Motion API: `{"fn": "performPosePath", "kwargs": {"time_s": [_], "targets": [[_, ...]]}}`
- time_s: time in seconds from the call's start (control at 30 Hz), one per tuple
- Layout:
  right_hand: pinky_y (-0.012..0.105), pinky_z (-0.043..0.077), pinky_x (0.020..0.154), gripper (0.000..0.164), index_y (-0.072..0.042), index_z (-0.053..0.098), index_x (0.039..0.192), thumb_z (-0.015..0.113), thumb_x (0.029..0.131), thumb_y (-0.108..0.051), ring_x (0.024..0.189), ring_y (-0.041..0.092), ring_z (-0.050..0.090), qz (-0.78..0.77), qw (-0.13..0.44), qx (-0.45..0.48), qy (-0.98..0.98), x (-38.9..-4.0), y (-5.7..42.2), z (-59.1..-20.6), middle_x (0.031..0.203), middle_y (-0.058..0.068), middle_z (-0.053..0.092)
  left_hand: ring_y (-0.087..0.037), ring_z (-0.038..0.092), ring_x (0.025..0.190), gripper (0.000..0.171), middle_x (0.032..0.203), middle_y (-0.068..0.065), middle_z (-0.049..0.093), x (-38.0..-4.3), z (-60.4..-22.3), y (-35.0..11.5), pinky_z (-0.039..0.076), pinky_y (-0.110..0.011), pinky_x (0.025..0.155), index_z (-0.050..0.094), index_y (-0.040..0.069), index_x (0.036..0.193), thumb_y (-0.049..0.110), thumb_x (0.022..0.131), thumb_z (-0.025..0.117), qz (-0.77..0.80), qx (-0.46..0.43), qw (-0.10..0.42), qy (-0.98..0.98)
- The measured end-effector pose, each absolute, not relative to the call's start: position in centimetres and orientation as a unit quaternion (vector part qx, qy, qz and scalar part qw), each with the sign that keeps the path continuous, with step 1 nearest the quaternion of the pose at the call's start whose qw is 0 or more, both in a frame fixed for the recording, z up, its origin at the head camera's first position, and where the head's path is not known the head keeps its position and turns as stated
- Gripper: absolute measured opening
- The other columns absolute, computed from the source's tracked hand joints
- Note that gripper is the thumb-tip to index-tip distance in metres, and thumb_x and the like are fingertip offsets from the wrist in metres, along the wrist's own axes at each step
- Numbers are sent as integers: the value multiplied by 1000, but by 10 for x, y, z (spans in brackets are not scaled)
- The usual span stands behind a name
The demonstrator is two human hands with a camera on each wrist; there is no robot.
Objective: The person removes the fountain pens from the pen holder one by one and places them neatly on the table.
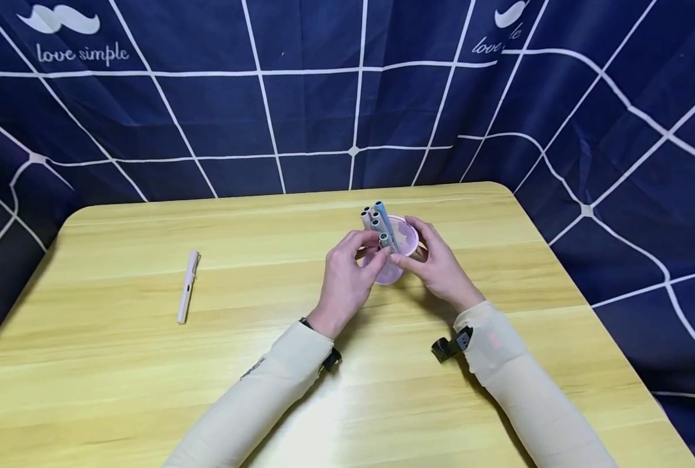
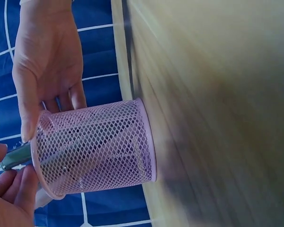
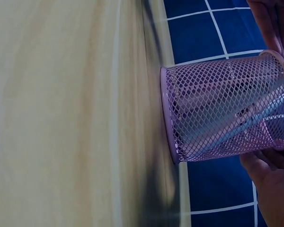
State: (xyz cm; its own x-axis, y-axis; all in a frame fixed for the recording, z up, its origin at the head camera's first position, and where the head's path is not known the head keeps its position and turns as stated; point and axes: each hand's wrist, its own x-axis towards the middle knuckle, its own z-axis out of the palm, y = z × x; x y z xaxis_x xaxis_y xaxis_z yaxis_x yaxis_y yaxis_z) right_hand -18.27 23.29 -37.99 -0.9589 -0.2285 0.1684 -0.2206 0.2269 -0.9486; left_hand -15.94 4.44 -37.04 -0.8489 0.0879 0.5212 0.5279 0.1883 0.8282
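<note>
Mesh cup upright on the table; left hand pinches the green pen by its top at the rim's left side, long axis pointing down cupward; right hand curled round cup's right; white pen well left, lying near-to-far, left hand nearer.

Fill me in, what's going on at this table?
A person is handling a pink mesh pen holder, held roughly upright with pens sticking out of it. The right hand holds it near the rim, while the left hand pinches a dark green pen at its opening. One pale pen lies apart on the table, off to the person's left.
</note>
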Motion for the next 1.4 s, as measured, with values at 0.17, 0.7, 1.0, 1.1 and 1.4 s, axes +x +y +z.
{"fn": "performPosePath", "kwargs": {"time_s": [0.17, 0.7, 1.0, 1.1, 1.4], "targets": [[42, 31, 113, 75, 4, 28, 148, 73, 89, -3, 133, 31, 38, -600, 4, -140, 788, -184, 232, -378, 145, 19, 36, -21, 69, 92, 19, 100, -14, 67, -162, -370, 44, 54, -22, 82, 65, -7, 106, -3, 89, 70, -644, -207, 170, -716], [40, 29, 113, 71, 8, 28, 147, 69, 89, 4, 135, 33, 35, -605, -6, -149, 782, -185, 233, -378, 145, 22, 34, -23, 68, 95, 23, 102, -13, 65, -166, -372, 50, 55, -25, 83, 66, -6, 108, -1, 87, 73, -685, -212, 150, -680], [44, 26, 114, 71, 7, 29, 147, 69, 88, 6, 136, 33, 34, -608, -3, -147, 780, -184, 232, -381, 145, 22, 34, -21, 69, 91, 22, 99, -13, 64, -167, -375, 52, 55, -21, 79, 65, -7, 106, 1, 87, 73, -635, -241, 204, -705], [42, 27, 114, 71, 7, 29, 147, 69, 88, 6, 135, 33, 34, -609, -4, -146, 780, -184, 232, -381, 145, 22, 34, -22, 70, 89, 20, 98, -14, 65, -168, -376, 53, 55, -21, 78, 66, -8, 104, -1, 87, 73, -637, -242, 213, -701], [40, 30, 113, 73, 7, 29, 147, 71, 88, 4, 134, 32, 36, -608, -5, -149, 780, -184, 232, -383, 145, 21, 35, -25, 69, 87, 17, 98, -15, 65, -171, -374, 53, 56, -23, 77, 66, -7, 105, -4, 88, 70, -654, -239, 217, -684]]}}
